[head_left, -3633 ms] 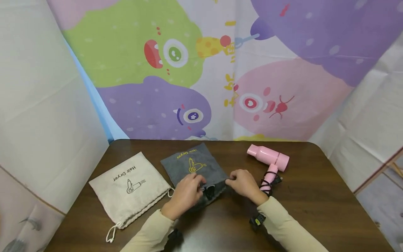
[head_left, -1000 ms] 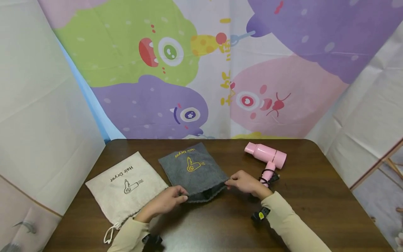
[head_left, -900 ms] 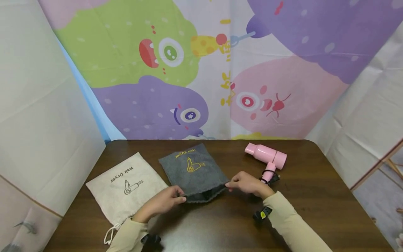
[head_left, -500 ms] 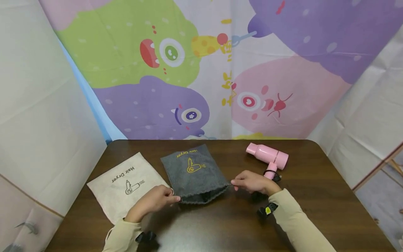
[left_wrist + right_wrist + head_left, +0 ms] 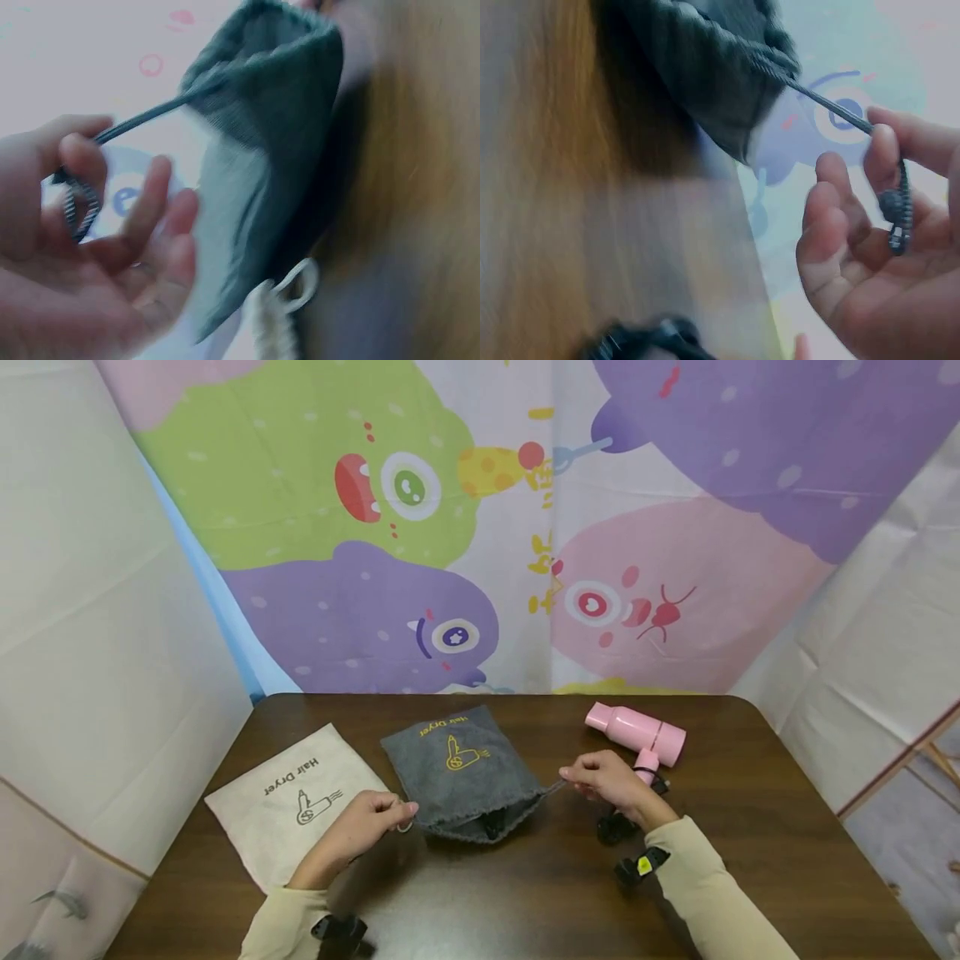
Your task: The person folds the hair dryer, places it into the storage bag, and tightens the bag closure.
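two-handed hold on a gray pouch [image 5: 472, 789], mouth agape

pinches the left cord [image 5: 146, 118] between thumb and forefinger of the left hand [image 5: 356, 827], at eight o'clock from the pouch, with the other fingers loosely curved. pinches the right cord [image 5: 829, 106] likewise in the right hand [image 5: 615, 785], at three o'clock, with a straight run back to the pouch. shows the pouch lying near the middle of the brown table [image 5: 487, 910], printed face up, gaping toward five o'clock, with something black [image 5: 493, 821] inside, too deep in shadow to name. has the pale bag [image 5: 322, 764] at nine o'clock, partly behind the left hand, and the pink hair dryer [image 5: 637, 732] at two o'clock, beyond the right hand.

appears to be at the cinching step, probably early in it, judging by the wide mouth. calls next for a level pull on both cords at once, left toward nine o'clock and right toward three, to gather the mouth evenly. calls also for keeping the black contents well inside, so as not to snag.
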`<action>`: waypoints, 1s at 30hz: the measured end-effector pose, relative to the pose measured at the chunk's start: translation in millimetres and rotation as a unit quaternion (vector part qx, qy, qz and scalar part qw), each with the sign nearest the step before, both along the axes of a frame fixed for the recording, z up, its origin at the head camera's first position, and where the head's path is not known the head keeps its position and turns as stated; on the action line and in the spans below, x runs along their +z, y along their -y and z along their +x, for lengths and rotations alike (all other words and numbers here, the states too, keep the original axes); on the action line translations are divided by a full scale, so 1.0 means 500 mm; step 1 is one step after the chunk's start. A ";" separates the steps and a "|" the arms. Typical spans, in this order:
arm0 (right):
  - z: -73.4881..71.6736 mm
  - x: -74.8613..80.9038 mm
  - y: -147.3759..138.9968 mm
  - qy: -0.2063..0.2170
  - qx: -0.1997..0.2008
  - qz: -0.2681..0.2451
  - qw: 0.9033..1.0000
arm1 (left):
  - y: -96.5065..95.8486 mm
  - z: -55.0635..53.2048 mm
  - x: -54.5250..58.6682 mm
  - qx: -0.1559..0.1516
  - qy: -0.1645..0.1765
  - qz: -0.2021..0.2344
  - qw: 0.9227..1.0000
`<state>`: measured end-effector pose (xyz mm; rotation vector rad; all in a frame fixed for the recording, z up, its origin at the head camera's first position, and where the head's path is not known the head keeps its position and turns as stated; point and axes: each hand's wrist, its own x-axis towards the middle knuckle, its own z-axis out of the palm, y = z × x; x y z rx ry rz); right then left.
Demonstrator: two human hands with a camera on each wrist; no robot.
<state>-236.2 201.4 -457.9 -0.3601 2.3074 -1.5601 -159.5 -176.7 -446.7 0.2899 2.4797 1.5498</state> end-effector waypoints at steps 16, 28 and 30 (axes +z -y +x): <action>0.004 -0.015 0.060 0.184 0.046 -0.484 0.854 | -0.066 -0.028 -0.018 -0.042 0.086 0.521 0.848; -0.007 0.003 0.018 0.213 -0.037 -0.472 0.855 | -0.027 -0.029 -0.013 -0.063 0.092 0.615 0.781; -0.008 0.006 0.006 0.207 -0.038 -0.473 0.856 | -0.022 -0.028 -0.011 -0.065 0.091 0.613 0.782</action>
